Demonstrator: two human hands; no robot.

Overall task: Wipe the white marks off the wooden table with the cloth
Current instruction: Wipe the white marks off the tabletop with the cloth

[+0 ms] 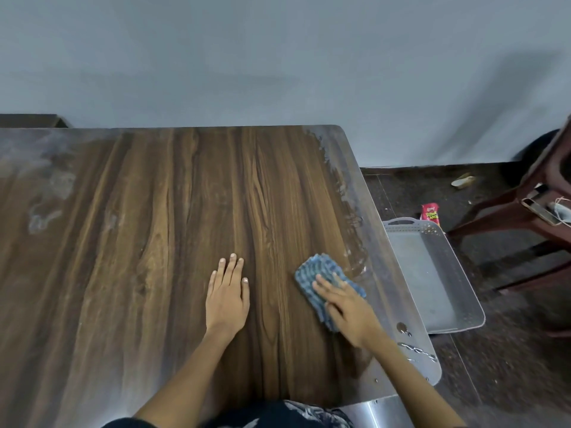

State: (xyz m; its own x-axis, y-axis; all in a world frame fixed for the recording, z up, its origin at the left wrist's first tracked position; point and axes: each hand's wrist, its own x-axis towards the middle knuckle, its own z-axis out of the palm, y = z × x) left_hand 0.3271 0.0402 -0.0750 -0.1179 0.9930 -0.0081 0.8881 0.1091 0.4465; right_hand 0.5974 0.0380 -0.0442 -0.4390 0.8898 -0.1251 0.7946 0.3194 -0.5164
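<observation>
While my right hand presses the blue cloth flat with straight fingers at lower right, the white marks run up-frame just beyond it; my left hand rests flat, farther off.

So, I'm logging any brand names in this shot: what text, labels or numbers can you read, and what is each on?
Red packet on the floor beside the grey tray: green and yellow lettering plus a small white logo on top, all too blurred to read.
Phone-like object on the chair: no legible text.
Wooden table, cloth, wall: no text, only white marks on the table.
</observation>
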